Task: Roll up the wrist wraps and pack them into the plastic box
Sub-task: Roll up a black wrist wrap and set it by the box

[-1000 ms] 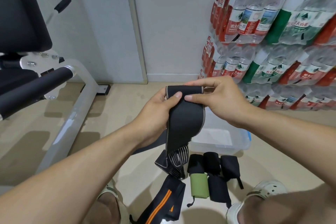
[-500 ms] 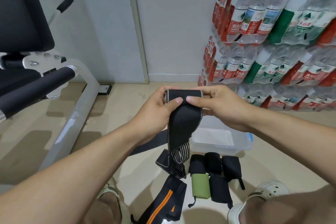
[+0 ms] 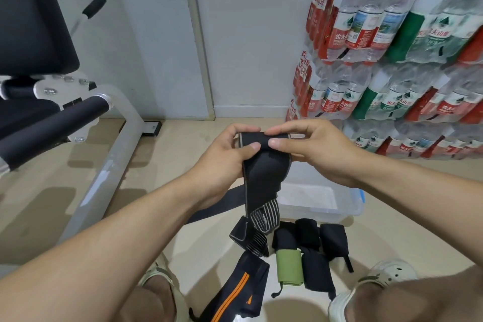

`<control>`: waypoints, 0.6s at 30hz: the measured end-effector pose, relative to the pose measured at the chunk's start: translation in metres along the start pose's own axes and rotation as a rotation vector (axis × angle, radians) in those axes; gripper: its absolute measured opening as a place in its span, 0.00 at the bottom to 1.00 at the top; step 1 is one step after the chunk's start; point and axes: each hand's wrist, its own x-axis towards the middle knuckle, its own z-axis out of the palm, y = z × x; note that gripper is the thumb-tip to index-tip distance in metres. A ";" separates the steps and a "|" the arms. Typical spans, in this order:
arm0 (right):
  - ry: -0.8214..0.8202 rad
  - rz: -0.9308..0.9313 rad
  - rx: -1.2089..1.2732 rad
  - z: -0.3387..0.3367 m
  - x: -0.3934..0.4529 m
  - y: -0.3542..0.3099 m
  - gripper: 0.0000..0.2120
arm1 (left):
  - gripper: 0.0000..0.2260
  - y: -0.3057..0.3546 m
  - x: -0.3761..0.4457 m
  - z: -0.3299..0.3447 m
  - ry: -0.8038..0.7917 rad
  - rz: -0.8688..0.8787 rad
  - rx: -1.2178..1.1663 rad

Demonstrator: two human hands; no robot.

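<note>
Head view: left hand [image 3: 222, 154] and right hand [image 3: 313, 149] pinch a black wrist wrap's [image 3: 261, 178] folded top; clear plastic box [image 3: 347, 204] sits below the fingers.

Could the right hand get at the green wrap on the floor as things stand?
Probably not yet: the right hand and left hand are both pinching the black wrap. Nothing covers the green wrap.

Both forearms are bare, with no sleeves, and the hands [image 3: 271, 154] wear nothing. White perforated clogs [image 3: 376, 285] cover the feet.
</note>
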 end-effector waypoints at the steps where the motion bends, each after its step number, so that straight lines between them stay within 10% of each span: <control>1: 0.009 0.015 0.041 0.000 0.001 0.000 0.16 | 0.11 -0.001 0.000 0.000 -0.002 0.021 0.030; 18: 0.055 -0.150 -0.216 0.002 0.000 0.000 0.13 | 0.08 0.004 0.000 0.002 0.055 -0.121 -0.176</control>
